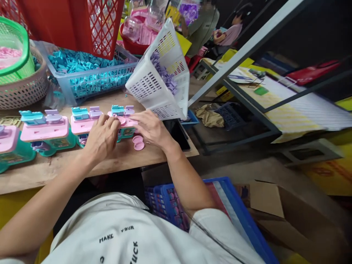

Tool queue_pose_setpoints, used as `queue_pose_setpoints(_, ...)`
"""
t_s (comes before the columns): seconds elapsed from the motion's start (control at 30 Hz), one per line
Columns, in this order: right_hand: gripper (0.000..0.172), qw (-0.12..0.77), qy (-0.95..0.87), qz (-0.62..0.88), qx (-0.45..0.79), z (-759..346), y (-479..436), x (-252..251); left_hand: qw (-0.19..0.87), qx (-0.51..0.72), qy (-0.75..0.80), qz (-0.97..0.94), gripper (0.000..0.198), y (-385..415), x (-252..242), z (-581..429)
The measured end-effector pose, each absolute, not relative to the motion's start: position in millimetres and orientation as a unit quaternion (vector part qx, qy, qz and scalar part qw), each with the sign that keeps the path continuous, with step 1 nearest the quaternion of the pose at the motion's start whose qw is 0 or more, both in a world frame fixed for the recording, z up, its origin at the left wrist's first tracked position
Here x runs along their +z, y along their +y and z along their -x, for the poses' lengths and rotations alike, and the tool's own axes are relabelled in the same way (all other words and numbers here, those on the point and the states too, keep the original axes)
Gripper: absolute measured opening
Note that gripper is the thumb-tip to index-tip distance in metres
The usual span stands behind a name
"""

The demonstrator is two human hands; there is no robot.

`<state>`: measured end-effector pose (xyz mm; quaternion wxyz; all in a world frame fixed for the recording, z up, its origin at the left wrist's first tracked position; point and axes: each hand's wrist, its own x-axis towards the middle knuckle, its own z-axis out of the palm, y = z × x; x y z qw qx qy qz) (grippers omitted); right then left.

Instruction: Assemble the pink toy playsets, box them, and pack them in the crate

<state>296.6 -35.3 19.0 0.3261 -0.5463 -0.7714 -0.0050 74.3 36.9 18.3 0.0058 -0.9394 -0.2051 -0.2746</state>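
A small plastic toy with a pink top and a teal base stands on the wooden bench in front of me, between my hands. My left hand is closed over its left side, fingers curled at a round pink piece on the top. From the other side, my right hand grips the toy's right end, its fingertips partly hidden. Blue and lilac parts stand up along the toy's back edge. Loose pink discs lie just below my right fingers.
Similar toys line the bench to the left. Behind them are a clear basket of blue parts, a red crate and a tilted white basket of lilac parts. A dark flat device lies right. Other people sit farther back.
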Motion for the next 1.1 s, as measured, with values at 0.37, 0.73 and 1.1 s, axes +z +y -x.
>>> queue_pose_setpoints(0.37,0.014,0.292,-0.619,0.728,-0.038,-317,-95,-64,-0.007,-0.130,-0.200,0.971,0.017,-9,-24,-144)
queue_pose_setpoints(0.73,0.017,0.465,-0.620,0.630,0.056,-244,-106,-31,-0.339,-0.257,-0.310,0.850,0.007,-23,-26,-84)
queue_pose_setpoints(1.1,0.012,0.513,-0.615,0.594,0.076,-200,-93,-39,-0.431,-0.304,-0.416,0.740,0.014,-24,-39,-62)
